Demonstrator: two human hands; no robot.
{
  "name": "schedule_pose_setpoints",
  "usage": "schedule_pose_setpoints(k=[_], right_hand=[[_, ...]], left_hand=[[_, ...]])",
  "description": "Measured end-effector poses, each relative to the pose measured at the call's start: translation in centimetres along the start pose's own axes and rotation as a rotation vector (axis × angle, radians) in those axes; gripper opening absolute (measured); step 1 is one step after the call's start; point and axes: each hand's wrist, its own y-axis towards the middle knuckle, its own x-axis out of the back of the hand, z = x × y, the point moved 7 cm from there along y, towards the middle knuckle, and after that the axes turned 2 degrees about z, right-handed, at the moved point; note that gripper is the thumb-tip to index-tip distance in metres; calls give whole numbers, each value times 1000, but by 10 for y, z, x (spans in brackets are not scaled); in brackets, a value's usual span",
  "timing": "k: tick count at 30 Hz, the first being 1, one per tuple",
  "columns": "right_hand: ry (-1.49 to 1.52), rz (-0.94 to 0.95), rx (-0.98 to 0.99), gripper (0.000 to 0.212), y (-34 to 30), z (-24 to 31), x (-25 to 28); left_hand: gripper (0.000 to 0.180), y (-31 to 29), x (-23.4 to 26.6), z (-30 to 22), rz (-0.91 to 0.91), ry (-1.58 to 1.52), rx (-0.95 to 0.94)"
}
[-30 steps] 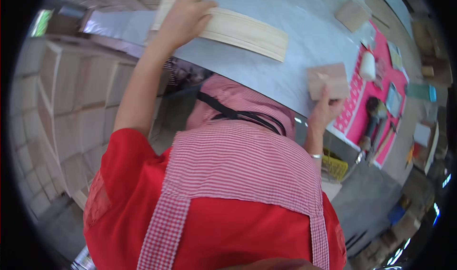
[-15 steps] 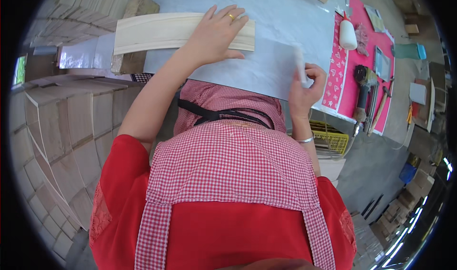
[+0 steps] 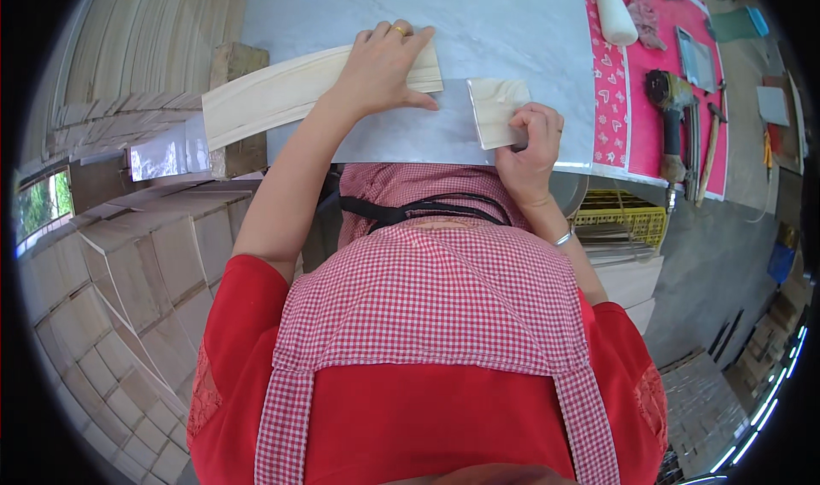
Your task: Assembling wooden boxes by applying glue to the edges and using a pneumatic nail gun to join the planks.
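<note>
A long, pale wooden board (image 3: 273,92) lies slantwise at the left of the table, its left end over a wooden block (image 3: 241,156). My left hand (image 3: 376,70) spans the board near its right end, fingers bent over the far edge and thumb by the near edge. To the right, my right hand (image 3: 531,152) pinches the lower right corner of a small, squarish pale piece (image 3: 495,105) with wood-like grain. It is tilted up off the grey-white tabletop (image 3: 478,23), with a gap between it and the board.
Stacked thin boards (image 3: 145,49) stand at the far left, with more wooden stacks (image 3: 128,271) below. On a pink cloth (image 3: 632,135) at the right are a white squeeze bottle (image 3: 617,19), a power tool (image 3: 670,117) and a hammer (image 3: 711,152). A yellow crate (image 3: 623,220) sits under the table.
The small piece, seen nearly edge-on before, now shows its broad face and is farther left. The board has turned, its left end nearer me, with my left hand still on it. The view has shifted.
</note>
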Motion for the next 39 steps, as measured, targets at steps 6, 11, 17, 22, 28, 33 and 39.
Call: schedule_pose_setpoints(k=[6,11,17,22,28,33,39], right_hand=[[33,-16,-25,39,9,2,-4],[133,-19,-128,58,29,12,-22],[199,86,-98,71,44,30,-60],[229,85,-65,75,47,36,-65],[210,99,-89,74,46,33,-70],[196,106,-95,72,46,32,-71],[201,92,-91,72,45,32,-71]], left_hand=[[87,5,25,-12,46,-100,0],[84,-4,76,-36,-125,-280,-125],[84,-7,88,-42,-146,-296,-158],[83,-2,89,-44,-126,-304,-156],[82,6,83,-43,-127,-279,-159],[81,9,81,-42,-127,-285,-158],[81,10,76,-40,-121,-290,-145]])
